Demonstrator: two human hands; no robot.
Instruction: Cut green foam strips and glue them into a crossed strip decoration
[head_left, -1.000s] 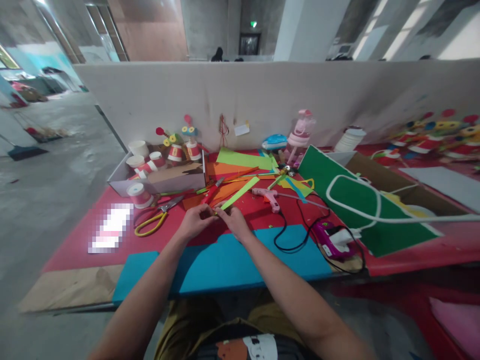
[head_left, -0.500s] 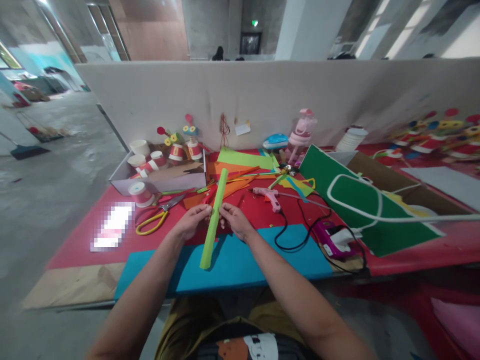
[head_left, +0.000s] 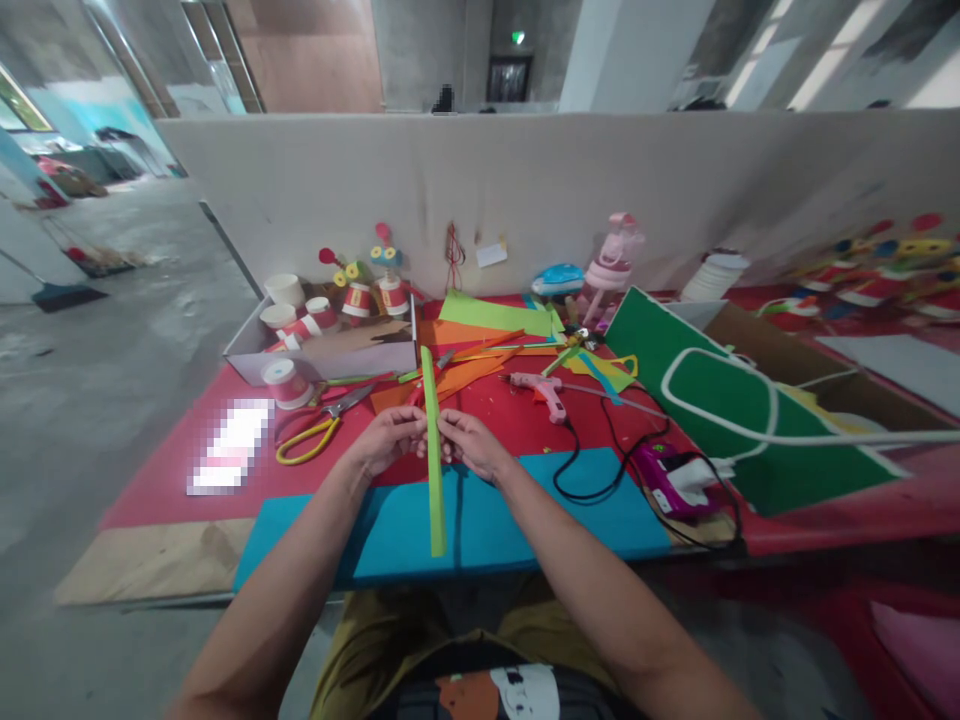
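Note:
A narrow strip of lime-green paper [head_left: 435, 480] is held up lengthwise above the table, its near end over a blue sheet [head_left: 540, 510]. My left hand [head_left: 391, 437] pinches it from the left around its middle. From the right, my right hand [head_left: 472, 442] pinches the same strip, fingertips close to those of the left. Some fingers are hidden behind the paper. Beyond the hands lie orange paper pieces [head_left: 472, 375] and a lime-green sheet [head_left: 499, 317]. To the left are scissors with yellow handles [head_left: 307, 440].
A pink glue gun [head_left: 544, 393] with a black cord lies right of the hands, near a purple power box [head_left: 671, 480]. A green board [head_left: 697, 420] leans on a cardboard box at right. A white box [head_left: 322, 365] with paper cups and cup figures stands at back left.
The green strip has turned from a slant to nearly upright in view and shows a narrower face. My hands have drawn slightly closer together. The view has shifted a little.

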